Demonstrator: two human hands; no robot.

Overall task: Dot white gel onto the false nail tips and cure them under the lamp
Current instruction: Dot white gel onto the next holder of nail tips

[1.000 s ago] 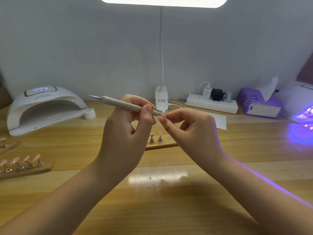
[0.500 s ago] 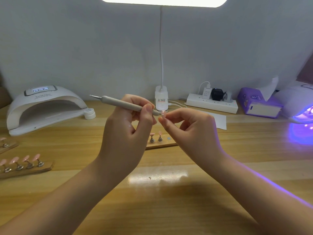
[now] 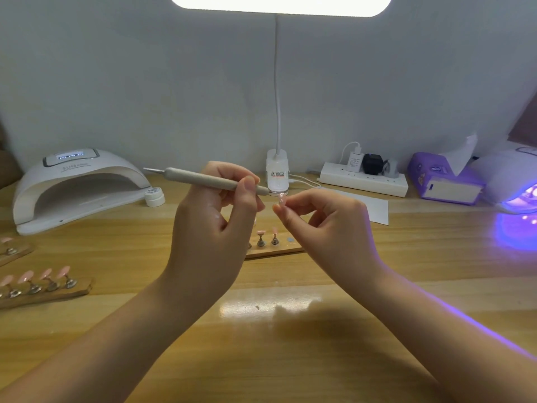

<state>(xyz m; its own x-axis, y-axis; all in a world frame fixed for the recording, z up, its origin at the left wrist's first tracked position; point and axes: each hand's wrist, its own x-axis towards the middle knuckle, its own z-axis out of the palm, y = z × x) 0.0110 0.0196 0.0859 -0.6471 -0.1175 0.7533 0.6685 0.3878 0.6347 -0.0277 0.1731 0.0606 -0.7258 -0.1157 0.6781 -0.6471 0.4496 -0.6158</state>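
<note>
My left hand (image 3: 212, 228) grips a grey dotting pen (image 3: 203, 180) that points right, its tip just beside a pink false nail tip (image 3: 282, 197). My right hand (image 3: 325, 225) pinches that nail tip between thumb and fingers, raised above the table. Below the hands lies a wooden holder strip (image 3: 273, 251) with two pink tips on metal stands visible and one bare magnet spot. A small white gel jar (image 3: 155, 196) stands by the white curing lamp (image 3: 72, 187) at the back left.
Two more wooden strips with pink tips (image 3: 37, 282) lie at the left edge. A second lamp (image 3: 514, 184) glows violet at the far right. Behind it sit a purple tissue box (image 3: 441, 181), a power strip (image 3: 363, 180), a desk-lamp base (image 3: 277, 175) and white paper (image 3: 374, 207).
The hands stay almost still; the pen tip and the pinched nail tip have drawn very slightly apart.
</note>
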